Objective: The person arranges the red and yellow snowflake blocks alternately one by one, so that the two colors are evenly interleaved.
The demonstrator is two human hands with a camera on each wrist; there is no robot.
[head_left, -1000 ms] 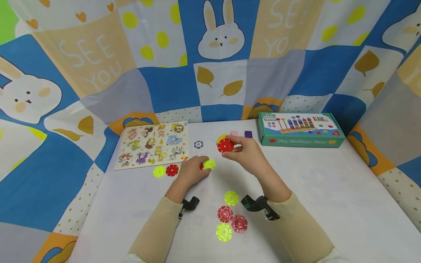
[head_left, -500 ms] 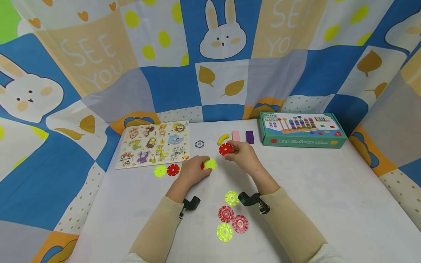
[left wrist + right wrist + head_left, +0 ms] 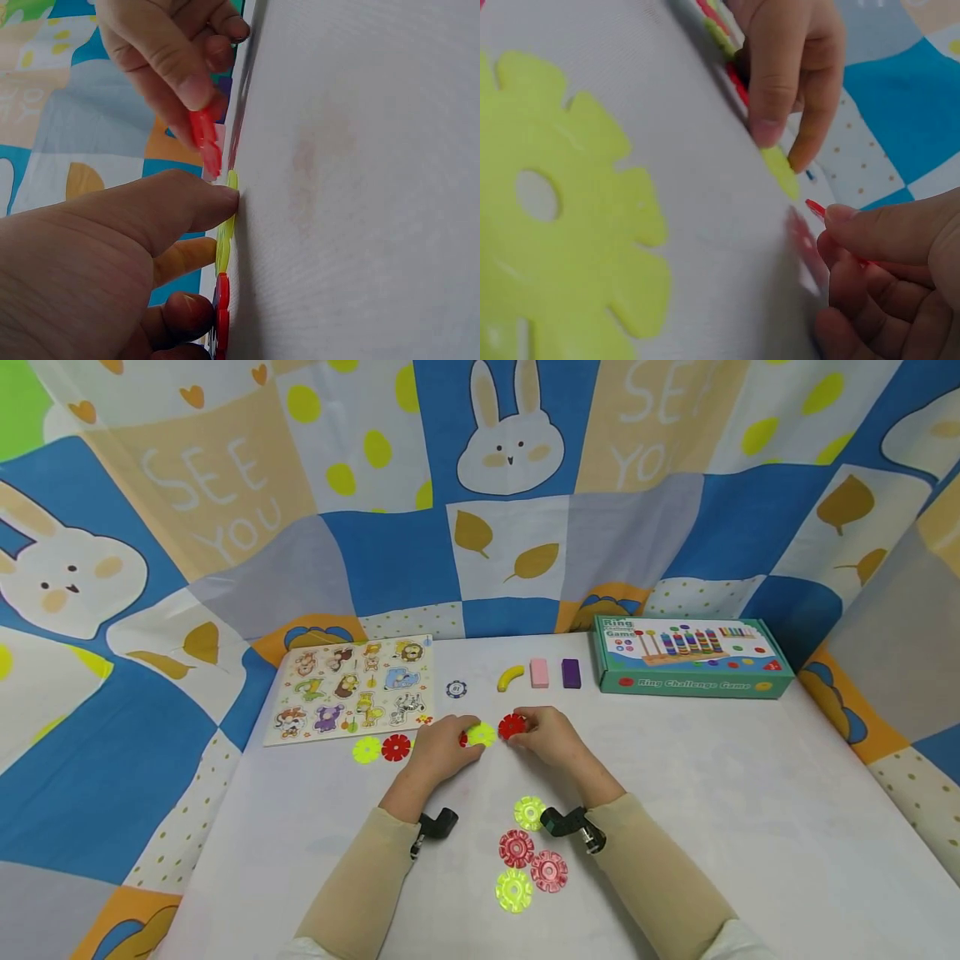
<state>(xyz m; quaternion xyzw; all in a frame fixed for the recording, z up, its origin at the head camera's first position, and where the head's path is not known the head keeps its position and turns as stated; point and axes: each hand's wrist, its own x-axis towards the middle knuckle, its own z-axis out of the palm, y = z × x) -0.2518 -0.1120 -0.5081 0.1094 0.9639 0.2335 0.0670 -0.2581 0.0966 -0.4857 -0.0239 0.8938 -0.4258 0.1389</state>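
Observation:
My right hand (image 3: 555, 739) pinches a red notched plastic disc (image 3: 512, 727) between thumb and fingers, tilted and just above the white table in the left wrist view. Close on its left, my left hand (image 3: 438, 750) holds a yellow-green notched disc (image 3: 482, 735) by its edges at the table, thumb on the near side. A red disc (image 3: 223, 319) adjoins that one under the left hand, mostly hidden in the head view. The row runs on leftward with another red disc (image 3: 396, 747) and a yellow-green disc (image 3: 367, 750).
Several loose discs, including a yellow-green one (image 3: 513, 891) and a red one (image 3: 549, 871), lie nearer the body. Behind are an animal puzzle board (image 3: 348, 689), a round chip (image 3: 456, 690), a yellow banana-shaped piece (image 3: 510, 677), pink (image 3: 539, 673) and purple blocks (image 3: 571, 674), and a green game box (image 3: 693, 683).
My right hand has brought the red disc down and toward me, beside the yellow-green disc, uncovering the banana-shaped piece and blocks. My left hand stays in place.

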